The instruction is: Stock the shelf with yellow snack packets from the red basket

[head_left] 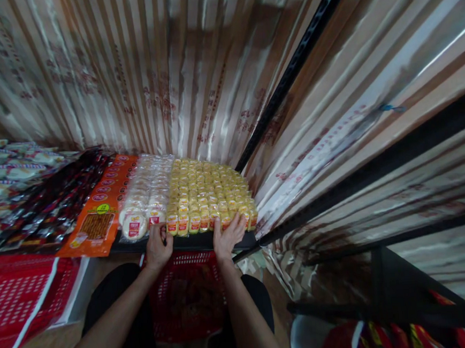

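Yellow-wrapped small snack packs stand in tight rows at the right end of the dark shelf. My right hand is open, thumb and fingers apart, its fingertips against the front of these packs. My left hand is at the shelf's front edge, where the yellow packs meet the clear-wrapped white round cakes. Its fingers are curled towards the thumb; whatever may be between them is hidden. Left of the cakes lies an orange snack bag.
Dark, glossy snack packs and pale packs fill the shelf's left part. Below are a red basket between my legs and another red basket at left. Black metal posts and a striped sheet bound the shelf.
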`<state>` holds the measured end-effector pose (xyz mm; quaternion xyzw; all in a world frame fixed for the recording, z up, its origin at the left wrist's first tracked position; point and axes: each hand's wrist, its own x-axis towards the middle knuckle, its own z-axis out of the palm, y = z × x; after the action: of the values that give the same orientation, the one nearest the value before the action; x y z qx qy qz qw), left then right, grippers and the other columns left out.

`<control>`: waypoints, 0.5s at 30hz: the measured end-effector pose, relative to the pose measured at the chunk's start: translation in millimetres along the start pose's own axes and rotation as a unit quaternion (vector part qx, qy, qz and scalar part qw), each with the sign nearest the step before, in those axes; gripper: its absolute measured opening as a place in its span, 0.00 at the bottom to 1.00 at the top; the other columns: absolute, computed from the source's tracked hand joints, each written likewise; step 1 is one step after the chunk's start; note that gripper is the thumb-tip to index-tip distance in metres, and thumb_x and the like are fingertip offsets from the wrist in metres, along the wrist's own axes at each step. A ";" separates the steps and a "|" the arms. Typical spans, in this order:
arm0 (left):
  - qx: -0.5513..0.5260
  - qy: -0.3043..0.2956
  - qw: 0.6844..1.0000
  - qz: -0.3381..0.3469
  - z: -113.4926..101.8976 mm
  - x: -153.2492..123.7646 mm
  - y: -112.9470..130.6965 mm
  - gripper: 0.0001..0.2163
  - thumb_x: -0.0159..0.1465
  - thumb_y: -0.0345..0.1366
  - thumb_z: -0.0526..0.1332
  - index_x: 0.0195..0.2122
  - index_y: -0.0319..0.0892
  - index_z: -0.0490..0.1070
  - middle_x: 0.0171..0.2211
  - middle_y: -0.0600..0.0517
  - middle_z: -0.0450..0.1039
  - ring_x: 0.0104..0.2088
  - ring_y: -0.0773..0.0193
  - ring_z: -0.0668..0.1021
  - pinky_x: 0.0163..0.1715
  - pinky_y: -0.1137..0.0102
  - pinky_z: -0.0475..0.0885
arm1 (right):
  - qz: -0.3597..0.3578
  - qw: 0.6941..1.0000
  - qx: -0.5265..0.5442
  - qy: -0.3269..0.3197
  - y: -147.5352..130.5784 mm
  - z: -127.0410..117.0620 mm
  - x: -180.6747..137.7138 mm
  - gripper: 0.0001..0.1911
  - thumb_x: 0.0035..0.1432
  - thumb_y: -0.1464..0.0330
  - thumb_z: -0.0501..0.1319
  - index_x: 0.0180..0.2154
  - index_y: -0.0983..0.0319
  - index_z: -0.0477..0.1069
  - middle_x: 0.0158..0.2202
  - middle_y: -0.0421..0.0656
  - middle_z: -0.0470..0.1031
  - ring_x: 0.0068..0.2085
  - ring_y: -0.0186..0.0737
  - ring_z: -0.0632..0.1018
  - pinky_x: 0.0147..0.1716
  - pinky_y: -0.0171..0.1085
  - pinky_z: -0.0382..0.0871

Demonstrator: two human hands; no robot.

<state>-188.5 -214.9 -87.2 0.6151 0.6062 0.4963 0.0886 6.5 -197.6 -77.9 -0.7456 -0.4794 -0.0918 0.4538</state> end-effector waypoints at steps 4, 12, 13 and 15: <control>-0.003 0.008 1.000 -0.013 2.3 0.8 -3.3 0.10 0.55 0.30 0.53 0.40 0.40 0.63 0.30 0.50 0.64 0.30 0.63 0.71 0.35 0.65 0.71 | 0.023 0.999 0.021 0.013 4.0 -5.9 8.9 0.31 0.60 0.54 0.46 0.58 0.67 0.57 0.58 0.60 0.55 0.60 0.58 0.54 0.52 0.60 0.51; -0.028 0.029 0.998 -0.053 -11.4 -4.2 -0.1 0.11 0.55 0.30 0.53 0.41 0.39 0.63 0.32 0.50 0.65 0.32 0.65 0.71 0.33 0.70 0.70 | -0.027 0.991 0.132 -0.011 6.4 -49.7 2.7 0.23 0.62 0.61 0.46 0.52 0.68 0.62 0.52 0.56 0.63 0.55 0.46 0.64 0.52 0.47 0.58; -0.027 0.024 0.998 -0.056 -15.6 -10.8 2.1 0.11 0.56 0.30 0.53 0.41 0.40 0.64 0.32 0.51 0.64 0.31 0.65 0.71 0.33 0.71 0.70 | -0.020 0.987 0.157 -0.036 7.6 -55.7 -7.8 0.22 0.62 0.62 0.46 0.52 0.67 0.62 0.50 0.55 0.65 0.52 0.43 0.68 0.50 0.45 0.61; -0.026 0.001 0.997 -0.070 -22.6 -29.7 5.9 0.09 0.57 0.31 0.53 0.39 0.40 0.65 0.30 0.52 0.64 0.29 0.67 0.70 0.32 0.72 0.69 | 0.005 0.972 0.204 -0.120 11.7 -65.1 -34.8 0.20 0.62 0.62 0.46 0.49 0.66 0.64 0.43 0.50 0.71 0.43 0.39 0.74 0.45 0.40 0.66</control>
<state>-194.1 -252.2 -86.8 0.5682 0.6348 0.5050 0.1383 17.0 -270.8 -67.5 -0.6453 -0.5350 0.0999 0.5360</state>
